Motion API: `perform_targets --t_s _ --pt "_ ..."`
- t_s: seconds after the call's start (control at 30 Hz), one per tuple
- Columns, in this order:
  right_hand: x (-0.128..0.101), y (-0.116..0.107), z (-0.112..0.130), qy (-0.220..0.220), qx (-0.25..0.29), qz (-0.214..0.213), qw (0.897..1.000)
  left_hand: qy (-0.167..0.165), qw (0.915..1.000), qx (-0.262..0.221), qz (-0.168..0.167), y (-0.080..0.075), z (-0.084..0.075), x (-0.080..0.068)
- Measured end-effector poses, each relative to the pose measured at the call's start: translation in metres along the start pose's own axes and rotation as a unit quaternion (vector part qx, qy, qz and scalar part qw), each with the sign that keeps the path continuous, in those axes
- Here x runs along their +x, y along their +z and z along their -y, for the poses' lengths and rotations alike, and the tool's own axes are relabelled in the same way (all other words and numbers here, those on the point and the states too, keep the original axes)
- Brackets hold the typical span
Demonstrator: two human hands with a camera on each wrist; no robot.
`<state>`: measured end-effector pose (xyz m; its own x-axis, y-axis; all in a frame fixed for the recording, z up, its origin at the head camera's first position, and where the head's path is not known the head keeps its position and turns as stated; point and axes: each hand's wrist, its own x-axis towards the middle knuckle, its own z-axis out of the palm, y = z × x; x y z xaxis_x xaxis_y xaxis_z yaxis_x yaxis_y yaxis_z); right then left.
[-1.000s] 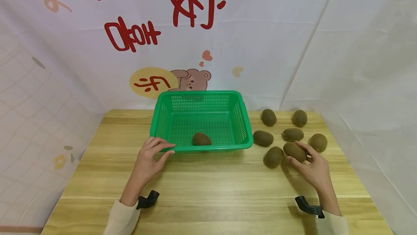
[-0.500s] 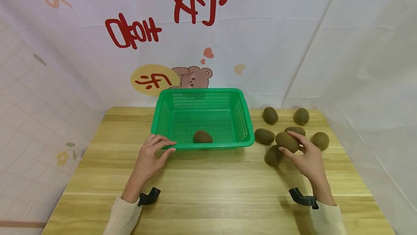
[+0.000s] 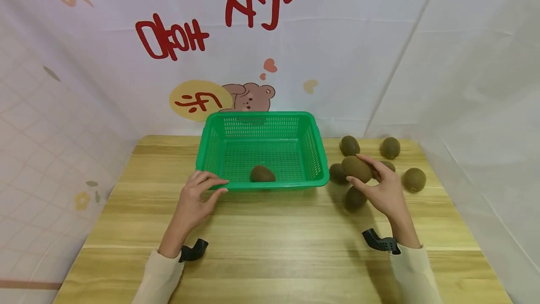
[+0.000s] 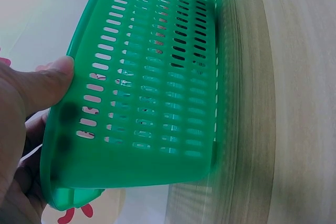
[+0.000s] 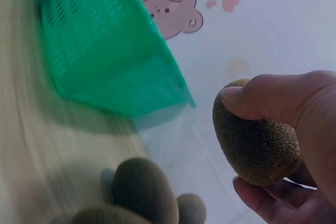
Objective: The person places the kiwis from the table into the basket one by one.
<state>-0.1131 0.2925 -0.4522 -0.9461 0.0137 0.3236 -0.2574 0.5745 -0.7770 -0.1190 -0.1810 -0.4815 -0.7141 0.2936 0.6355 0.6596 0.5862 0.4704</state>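
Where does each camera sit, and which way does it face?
Head: on the head, facing forward and down at green basket and table; left hand, right hand and sleeves show.
Left wrist: on that wrist, facing the basket's slotted wall; part of the left hand shows.
Right wrist: on that wrist, facing held kiwi and basket; part of right hand shows.
Shared: head and right wrist both show the held kiwi.

Soft, bright light with pale sheen and diffuse shadows across the table [image 3: 287, 248].

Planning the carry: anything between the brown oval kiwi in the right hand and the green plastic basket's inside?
Yes, the right rim of the basket. One brown oval kiwi beside it lies lower than the held kiwi.
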Motion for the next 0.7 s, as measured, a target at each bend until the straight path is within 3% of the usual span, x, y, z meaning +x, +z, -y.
perform_targets --t_s 0.7 --pt "0.026 0.035 0.033 -0.036 0.018 0.054 0.998 0.020 0.9997 0.001 -0.017 0.001 -0.002 0.000"
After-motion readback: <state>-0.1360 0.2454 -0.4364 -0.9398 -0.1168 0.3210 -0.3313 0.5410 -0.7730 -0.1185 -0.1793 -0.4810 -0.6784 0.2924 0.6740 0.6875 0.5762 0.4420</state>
